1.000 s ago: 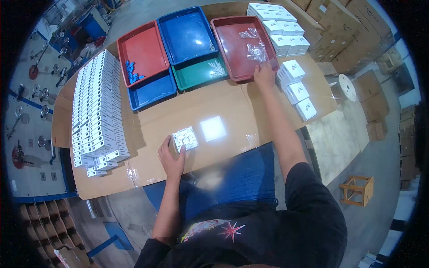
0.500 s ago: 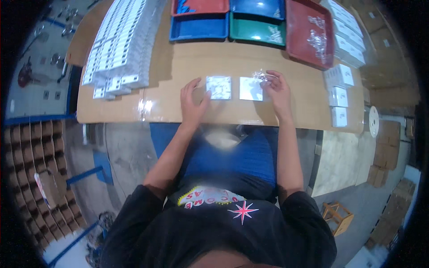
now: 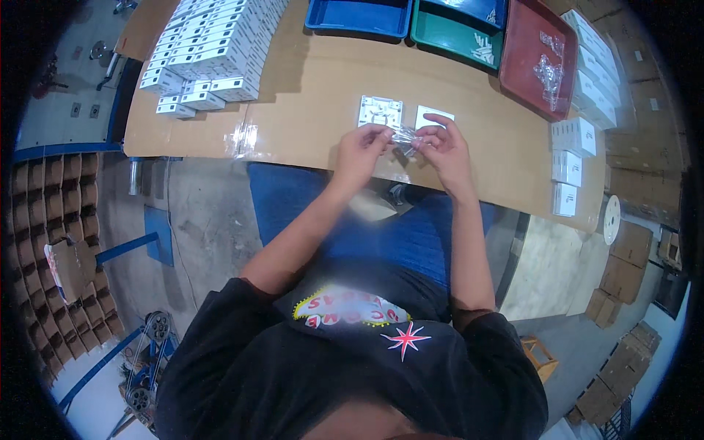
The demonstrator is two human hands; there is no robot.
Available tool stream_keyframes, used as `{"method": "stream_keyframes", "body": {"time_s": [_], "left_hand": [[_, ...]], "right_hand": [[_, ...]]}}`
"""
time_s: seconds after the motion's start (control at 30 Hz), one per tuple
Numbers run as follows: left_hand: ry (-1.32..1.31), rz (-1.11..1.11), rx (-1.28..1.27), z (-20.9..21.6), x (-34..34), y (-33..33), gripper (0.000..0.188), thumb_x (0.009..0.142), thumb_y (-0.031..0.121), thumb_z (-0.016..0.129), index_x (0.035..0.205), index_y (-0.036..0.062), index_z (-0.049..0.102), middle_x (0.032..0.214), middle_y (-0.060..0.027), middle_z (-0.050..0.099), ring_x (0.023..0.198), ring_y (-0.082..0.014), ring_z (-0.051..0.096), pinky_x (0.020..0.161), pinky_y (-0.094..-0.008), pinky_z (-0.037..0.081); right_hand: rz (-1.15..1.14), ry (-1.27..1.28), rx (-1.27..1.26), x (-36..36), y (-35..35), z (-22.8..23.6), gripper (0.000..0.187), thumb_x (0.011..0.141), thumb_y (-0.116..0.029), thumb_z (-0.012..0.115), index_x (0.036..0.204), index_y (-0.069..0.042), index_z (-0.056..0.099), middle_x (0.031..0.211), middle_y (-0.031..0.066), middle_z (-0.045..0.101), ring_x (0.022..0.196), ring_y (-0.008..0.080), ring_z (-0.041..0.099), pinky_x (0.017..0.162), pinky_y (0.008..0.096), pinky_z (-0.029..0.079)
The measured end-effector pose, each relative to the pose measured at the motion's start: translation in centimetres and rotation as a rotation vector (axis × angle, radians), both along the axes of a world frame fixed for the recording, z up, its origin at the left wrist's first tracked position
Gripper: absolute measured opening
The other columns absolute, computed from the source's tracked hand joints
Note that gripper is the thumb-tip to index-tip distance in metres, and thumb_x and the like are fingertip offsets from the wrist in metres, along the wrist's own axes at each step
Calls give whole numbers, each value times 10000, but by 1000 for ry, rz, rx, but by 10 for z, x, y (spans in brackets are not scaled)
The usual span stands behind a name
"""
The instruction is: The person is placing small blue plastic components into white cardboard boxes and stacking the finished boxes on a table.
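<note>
A small clear plastic bag [image 3: 403, 137] is stretched between my hands above the front part of the cardboard-covered table. The thumb and fingertips of my left hand [image 3: 359, 152] pinch one end of it. My right hand [image 3: 446, 152] pinches the other end, its index finger raised. Just beyond my left fingers lies an open white box [image 3: 380, 110] with pale pieces inside, too small to name. To its right is a flat white square piece [image 3: 431, 114], partly covered by my right fingers.
Stacked white boxes [image 3: 209, 51] fill the table's far left. Along the back stand a blue tray [image 3: 359, 18], a green tray [image 3: 447, 37] with white pieces and a red tray [image 3: 524, 81] holding clear bags. More white boxes [image 3: 566, 169] line the right side.
My left hand has moved right, away from beside the open box, and taken hold of the clear bag with my right hand. The whole view has shifted and turned slightly.
</note>
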State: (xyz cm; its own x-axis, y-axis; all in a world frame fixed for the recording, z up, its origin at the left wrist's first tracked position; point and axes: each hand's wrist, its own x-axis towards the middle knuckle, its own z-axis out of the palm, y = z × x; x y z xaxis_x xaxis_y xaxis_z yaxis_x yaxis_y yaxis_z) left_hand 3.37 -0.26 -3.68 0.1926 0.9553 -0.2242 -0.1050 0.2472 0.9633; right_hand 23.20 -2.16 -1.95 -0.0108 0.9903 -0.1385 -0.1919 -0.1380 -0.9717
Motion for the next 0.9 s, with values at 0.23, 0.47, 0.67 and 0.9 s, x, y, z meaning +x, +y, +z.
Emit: {"method": "stream_keyframes", "body": {"time_s": [0.23,0.47,0.67,0.9], "left_hand": [[-91,82,40,-5,4,-7,182,1058,186,615,1154,41,670,1027,-39,716,800,-90,638,722,-243,511],[-156,92,-51,2,0,-3,198,1066,184,597,1193,36,634,999,-44,723,806,-111,663,719,-247,514],[-33,121,150,4,-1,-5,279,1014,179,669,1252,43,616,1275,-117,666,1051,-155,658,825,-296,544],[689,-70,951,25,-9,4,592,777,350,840,1297,136,653,1224,-49,683,1178,-287,595,1057,-463,398]], "right_hand": [[-71,-10,-78,-3,-1,-2,355,901,58,735,1239,60,626,1055,102,724,960,138,702,848,248,563],[-82,83,-164,-9,-2,-14,186,958,-80,723,1110,27,706,1003,106,754,923,143,724,793,267,565],[0,33,-204,-7,-2,-12,136,977,-125,708,1050,-10,717,889,60,735,815,126,698,729,250,543],[61,23,-171,-5,-4,-12,95,963,-95,713,1009,-11,712,841,33,697,755,100,650,697,251,532]]}}
